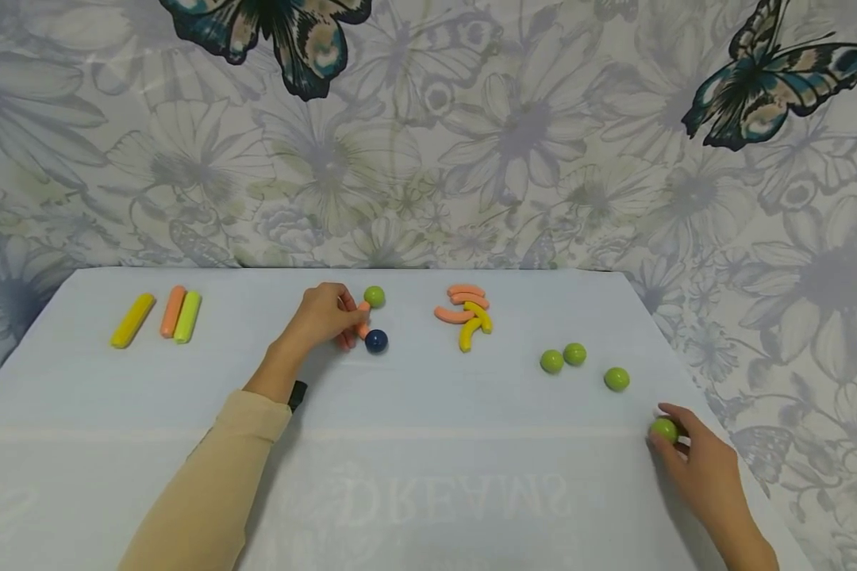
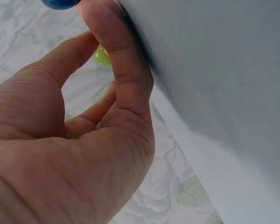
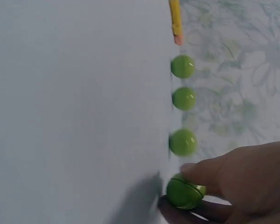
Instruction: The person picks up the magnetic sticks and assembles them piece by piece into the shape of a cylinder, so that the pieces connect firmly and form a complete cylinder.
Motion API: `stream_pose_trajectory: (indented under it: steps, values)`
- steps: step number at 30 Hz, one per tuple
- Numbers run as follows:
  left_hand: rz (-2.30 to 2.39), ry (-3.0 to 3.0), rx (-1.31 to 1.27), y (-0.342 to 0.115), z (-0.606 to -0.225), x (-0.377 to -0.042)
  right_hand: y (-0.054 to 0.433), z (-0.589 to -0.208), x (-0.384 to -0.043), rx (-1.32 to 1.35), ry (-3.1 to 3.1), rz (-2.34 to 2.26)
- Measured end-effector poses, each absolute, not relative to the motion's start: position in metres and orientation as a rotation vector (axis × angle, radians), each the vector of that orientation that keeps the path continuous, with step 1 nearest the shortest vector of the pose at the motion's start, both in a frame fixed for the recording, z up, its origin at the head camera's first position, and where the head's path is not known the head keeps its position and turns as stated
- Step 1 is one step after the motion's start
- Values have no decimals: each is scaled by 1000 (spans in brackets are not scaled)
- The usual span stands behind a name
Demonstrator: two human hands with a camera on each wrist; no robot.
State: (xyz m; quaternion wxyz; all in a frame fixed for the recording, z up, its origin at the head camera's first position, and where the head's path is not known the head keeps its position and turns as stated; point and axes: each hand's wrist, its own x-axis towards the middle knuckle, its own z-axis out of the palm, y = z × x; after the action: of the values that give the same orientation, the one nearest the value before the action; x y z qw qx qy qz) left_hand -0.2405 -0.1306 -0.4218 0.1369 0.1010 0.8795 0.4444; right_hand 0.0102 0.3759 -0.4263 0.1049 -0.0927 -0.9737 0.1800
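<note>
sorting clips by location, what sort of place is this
Probably an indoor room, perhaps in a home: a white table, a backdrop printed with flowers and butterflies behind it, and small green balls set out on top.

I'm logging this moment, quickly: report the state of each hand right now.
Left hand: closed, pinching an orange piece.
Right hand: closed, holding a green ball.
</note>
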Motion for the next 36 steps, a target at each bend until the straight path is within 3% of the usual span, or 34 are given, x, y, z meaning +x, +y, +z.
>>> stream_pose_trajectory:
  steps: [10, 23, 31, 36]
  values:
    - [1292, 2530, 293, -131, -419, -241, 340, -434, -55, -41, -2940, 768]
    - [1245, 2557, 293, -134, -420, -241, 303, -457, -144, 255, -2915, 685]
    - [1256, 2552, 281, -136, -421, -242, 288, -459, -196, 237, -2914, 748]
    - [1272, 2551, 279, -133, -422, -241, 287, -462, -210, 189, -2860, 802]
